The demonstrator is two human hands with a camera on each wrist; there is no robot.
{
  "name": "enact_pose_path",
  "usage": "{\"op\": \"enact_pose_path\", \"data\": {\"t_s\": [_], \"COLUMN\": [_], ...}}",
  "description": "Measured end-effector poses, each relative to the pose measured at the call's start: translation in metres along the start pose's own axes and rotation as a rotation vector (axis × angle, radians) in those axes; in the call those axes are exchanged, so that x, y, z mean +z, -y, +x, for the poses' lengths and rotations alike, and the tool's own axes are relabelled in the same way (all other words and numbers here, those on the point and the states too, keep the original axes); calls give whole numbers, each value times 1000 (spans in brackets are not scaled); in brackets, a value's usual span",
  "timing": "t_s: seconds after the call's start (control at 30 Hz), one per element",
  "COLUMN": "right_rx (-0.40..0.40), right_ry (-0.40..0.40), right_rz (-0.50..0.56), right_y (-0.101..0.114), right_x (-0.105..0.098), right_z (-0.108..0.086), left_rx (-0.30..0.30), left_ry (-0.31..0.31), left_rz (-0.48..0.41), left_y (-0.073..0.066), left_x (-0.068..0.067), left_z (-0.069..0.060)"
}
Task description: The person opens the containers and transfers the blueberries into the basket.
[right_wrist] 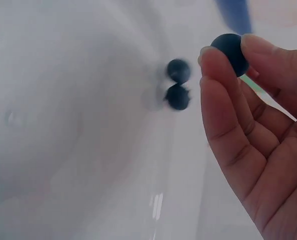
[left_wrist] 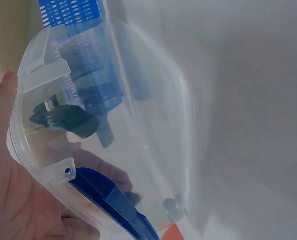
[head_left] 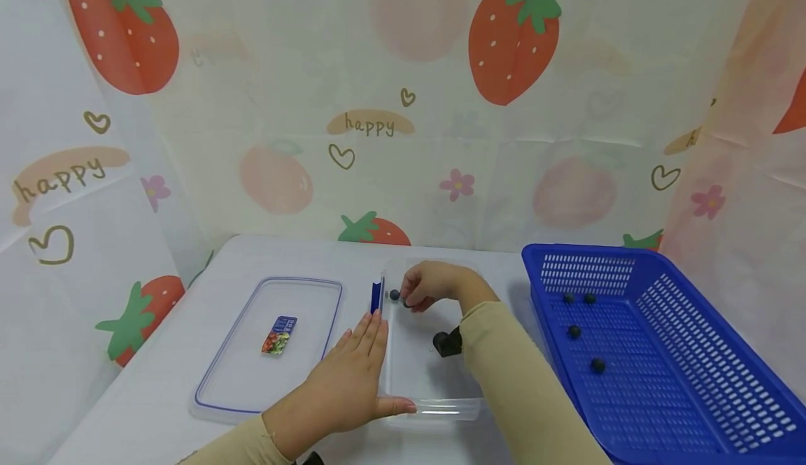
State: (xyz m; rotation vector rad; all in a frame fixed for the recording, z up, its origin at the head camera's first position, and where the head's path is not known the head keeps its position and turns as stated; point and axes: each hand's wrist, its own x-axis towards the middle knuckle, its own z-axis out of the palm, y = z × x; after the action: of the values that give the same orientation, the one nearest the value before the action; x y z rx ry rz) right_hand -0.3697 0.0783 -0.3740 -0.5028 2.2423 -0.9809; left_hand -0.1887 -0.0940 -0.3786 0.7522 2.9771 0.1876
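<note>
A clear plastic box (head_left: 418, 374) stands on the table. My right hand (head_left: 431, 287) is inside it near the far left corner, pinching a blueberry (right_wrist: 231, 52) between thumb and fingertips, slightly above the floor of the box. Below and to the left in the right wrist view, two more blueberries (right_wrist: 178, 84) lie side by side. My left hand (head_left: 346, 381) rests against the left side of the box, its fingers straight and its thumb out along the near rim. A blue side latch (left_wrist: 106, 195) hangs open there. The right wrist camera (head_left: 447, 342) shows above the box.
On the right, a blue slotted basket (head_left: 661, 381) holds several blueberries (head_left: 574, 331). A clear lid (head_left: 233, 374) with a blue seal and a printed label (head_left: 279, 335) lies on the white table to the left. Behind hangs a strawberry-print cloth (head_left: 283, 66).
</note>
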Motion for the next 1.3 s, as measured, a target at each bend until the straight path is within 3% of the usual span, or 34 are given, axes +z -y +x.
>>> {"op": "enact_pose_path", "data": {"t_s": [0.3,0.67,1.07,1.3], "right_rx": [-88,-156,-233,-207], "right_ry": [-10,-71,-175,-211], "right_rz": [11,80,134,163], "right_y": [15,21,-27,-66], "right_x": [-18,-66,-118,-144], "right_z": [-19,-65,-124,-166], "left_rx": [-5,-10,4,8], "left_ry": [0,13,-10,-15], "left_rz": [9,-4,7,-1], "left_y": [0,-2,1,0], "left_x": [2,-1,4,2], "left_z": [0,-1,2,3]}}
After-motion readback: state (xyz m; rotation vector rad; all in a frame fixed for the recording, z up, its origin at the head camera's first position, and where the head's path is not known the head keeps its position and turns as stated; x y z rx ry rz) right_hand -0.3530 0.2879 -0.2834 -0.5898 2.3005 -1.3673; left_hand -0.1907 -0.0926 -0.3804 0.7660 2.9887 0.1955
